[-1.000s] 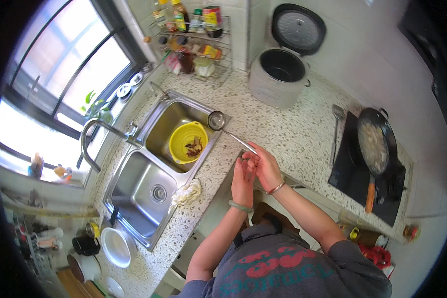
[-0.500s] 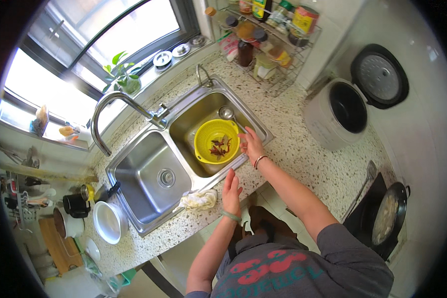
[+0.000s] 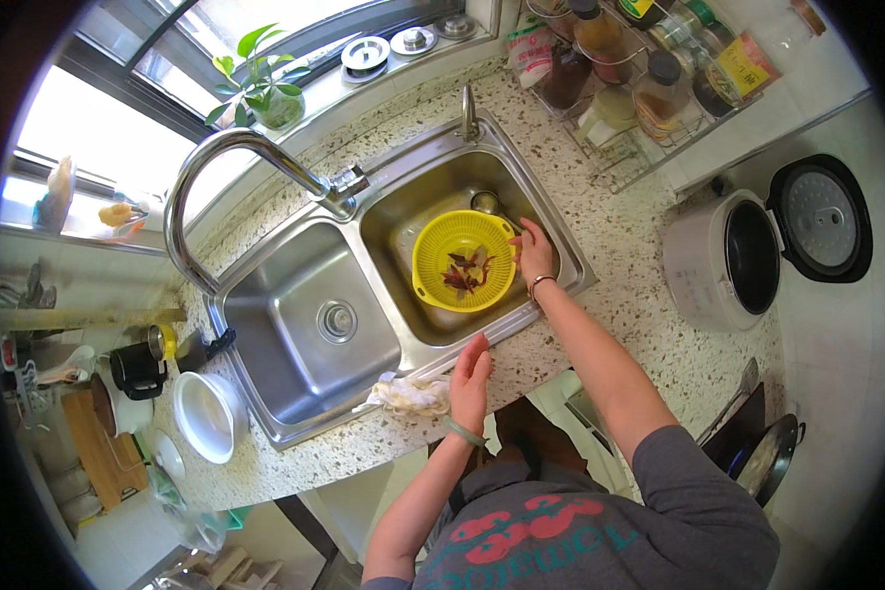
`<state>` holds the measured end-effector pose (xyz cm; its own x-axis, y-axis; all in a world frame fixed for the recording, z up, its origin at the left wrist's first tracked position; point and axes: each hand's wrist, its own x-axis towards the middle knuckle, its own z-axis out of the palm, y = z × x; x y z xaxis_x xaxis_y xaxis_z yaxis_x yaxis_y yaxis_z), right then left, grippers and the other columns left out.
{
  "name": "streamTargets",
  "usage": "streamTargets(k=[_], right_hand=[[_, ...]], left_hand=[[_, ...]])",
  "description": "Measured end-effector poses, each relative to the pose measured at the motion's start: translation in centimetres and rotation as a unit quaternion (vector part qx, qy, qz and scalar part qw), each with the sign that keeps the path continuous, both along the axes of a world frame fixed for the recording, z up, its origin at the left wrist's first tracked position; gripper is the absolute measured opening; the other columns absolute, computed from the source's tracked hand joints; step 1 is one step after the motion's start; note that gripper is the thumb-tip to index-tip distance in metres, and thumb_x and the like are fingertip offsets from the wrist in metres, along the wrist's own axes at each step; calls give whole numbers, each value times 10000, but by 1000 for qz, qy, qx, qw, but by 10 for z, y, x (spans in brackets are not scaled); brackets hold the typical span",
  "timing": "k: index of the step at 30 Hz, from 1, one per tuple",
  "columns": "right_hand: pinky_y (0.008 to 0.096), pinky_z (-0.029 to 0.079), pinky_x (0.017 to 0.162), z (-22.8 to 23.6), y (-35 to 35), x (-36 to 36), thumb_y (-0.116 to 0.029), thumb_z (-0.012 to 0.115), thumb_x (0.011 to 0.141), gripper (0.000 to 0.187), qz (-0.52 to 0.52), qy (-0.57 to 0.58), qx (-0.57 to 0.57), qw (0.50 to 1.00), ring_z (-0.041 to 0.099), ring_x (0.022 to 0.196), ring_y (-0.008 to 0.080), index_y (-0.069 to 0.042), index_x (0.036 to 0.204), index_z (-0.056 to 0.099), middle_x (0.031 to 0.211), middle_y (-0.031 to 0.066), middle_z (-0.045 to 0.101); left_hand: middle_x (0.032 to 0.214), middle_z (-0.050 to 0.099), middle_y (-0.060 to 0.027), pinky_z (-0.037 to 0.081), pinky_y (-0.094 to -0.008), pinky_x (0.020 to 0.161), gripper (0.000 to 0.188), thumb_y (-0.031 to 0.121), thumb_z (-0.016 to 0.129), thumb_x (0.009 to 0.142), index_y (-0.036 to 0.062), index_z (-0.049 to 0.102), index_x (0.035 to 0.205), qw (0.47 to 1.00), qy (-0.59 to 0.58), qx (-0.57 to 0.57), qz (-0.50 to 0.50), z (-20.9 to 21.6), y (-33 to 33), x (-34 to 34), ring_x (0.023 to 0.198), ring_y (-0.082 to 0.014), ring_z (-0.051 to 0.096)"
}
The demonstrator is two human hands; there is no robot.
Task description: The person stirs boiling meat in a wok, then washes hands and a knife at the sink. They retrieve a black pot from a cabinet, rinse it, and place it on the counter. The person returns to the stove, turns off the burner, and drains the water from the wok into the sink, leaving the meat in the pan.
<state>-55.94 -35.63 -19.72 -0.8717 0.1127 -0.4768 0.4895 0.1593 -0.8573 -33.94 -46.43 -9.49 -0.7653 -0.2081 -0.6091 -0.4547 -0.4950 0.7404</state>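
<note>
A yellow colander [image 3: 426, 258] with dark red, leaf-like pieces [image 3: 469, 272] inside sits in the right basin of the steel sink. My right hand [image 3: 534, 254] hangs over that basin at the colander's right rim, fingers apart. Whether its fingertips touch the rim, I cannot tell. Behind the colander lies a metal ladle [image 3: 485, 202], its handle partly hidden by my right hand. My left hand [image 3: 470, 379] is held over the counter's front edge with fingers stretched out and nothing in it. Beside it a crumpled pale cloth [image 3: 408, 395] lies at the sink's front rim.
The left basin [image 3: 295, 295] has a drain, and a tall curved faucet [image 3: 192, 162] arches over its back. A white bowl [image 3: 209, 418] stands left of the sink. To the right are an open rice cooker [image 3: 698, 261] and a pan [image 3: 772, 457]; bottles fill a wire rack [image 3: 649, 138].
The view has shifted, so the sink appears larger. My right hand has moved in over the basin, close to the colander's rim. My left hand stays near the sink's front edge.
</note>
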Motion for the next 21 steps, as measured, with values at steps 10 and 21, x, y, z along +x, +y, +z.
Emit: streamTargets(k=[10, 21], right_hand=[[453, 465, 926, -6, -3, 1, -153, 449, 932, 376, 129, -50, 357, 924, 553, 1113, 371, -53, 1290, 508, 1220, 200, 577], [419, 449, 940, 43, -19, 55, -153, 532, 896, 319, 210, 151, 377, 890, 547, 1099, 350, -15, 1181, 574, 1169, 177, 599]], left_hand=[[1235, 555, -82, 398, -291, 977, 323, 115, 571, 919, 28, 550, 1230, 989, 60, -122, -55, 8, -55, 7, 1147, -178, 514], [1450, 379, -114, 230, -511, 1093, 412, 328, 673, 823, 269, 620, 1227, 721, 91, -631, -272, -11, -117, 86, 1359, -332, 311]])
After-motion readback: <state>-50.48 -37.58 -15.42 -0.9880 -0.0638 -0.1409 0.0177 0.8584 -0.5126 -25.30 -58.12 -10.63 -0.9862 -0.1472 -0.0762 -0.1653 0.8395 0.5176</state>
